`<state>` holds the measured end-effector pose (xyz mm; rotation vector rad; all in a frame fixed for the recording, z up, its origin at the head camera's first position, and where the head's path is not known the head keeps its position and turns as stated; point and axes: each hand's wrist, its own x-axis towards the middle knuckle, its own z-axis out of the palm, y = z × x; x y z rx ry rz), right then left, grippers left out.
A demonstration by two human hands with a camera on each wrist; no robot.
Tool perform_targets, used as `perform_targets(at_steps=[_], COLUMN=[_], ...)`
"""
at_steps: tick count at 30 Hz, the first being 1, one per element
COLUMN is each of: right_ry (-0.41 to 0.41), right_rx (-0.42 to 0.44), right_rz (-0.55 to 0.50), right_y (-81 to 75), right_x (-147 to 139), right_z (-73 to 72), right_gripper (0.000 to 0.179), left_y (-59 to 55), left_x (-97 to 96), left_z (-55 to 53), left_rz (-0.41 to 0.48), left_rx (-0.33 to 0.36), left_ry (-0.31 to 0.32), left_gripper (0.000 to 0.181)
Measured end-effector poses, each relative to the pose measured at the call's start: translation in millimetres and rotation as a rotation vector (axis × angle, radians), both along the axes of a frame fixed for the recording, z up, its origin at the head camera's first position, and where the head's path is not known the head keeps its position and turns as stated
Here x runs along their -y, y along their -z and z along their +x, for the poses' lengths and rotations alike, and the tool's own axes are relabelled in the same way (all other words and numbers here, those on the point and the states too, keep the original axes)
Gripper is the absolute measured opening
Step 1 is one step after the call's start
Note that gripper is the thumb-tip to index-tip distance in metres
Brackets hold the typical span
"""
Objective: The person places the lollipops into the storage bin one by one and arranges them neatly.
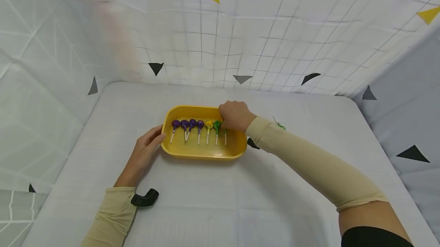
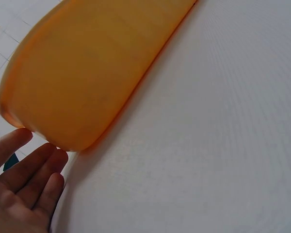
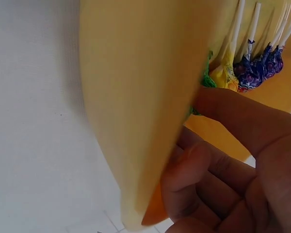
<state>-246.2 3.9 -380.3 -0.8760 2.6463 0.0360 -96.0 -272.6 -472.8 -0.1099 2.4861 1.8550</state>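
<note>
A yellow tray (image 1: pixel 203 156) holds a row of lollipops, heads toward the far side and white sticks toward me. Several purple lollipops (image 1: pixel 192 124) lie at the left, then a yellow lollipop (image 1: pixel 209 125) and a green lollipop (image 1: pixel 217 125). My right hand (image 1: pixel 237 115) reaches over the far right rim. Its thumb and curled fingers pinch the head of another green lollipop (image 1: pixel 225 132), mostly hidden under the hand. At the tray's left end my left hand (image 1: pixel 144 151) touches the outer wall with extended fingertips, its thumb at the rim.
Another green lollipop (image 1: pixel 281 126) lies on the white table (image 1: pixel 206 201) right of the tray, partly behind my right sleeve (image 1: pixel 302 155). Cloth with a grid and triangles hangs behind the table. A dark wrist device (image 1: pixel 146 198) juts from my left sleeve.
</note>
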Motion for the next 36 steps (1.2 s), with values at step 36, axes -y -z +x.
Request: perform_targets(at_steps=[36], right_ry=[-0.029], right_rx=[-0.045], right_rz=[-0.010], right_y=[3.2], right_x=[-4.3], right_z=[3.3], right_gripper=[0.023], left_y=[0.0], left_x=[0.8], left_z=[0.5], left_rz=[-0.029], left_rx=[-0.006], left_ry=[0.006], left_gripper=[0.059])
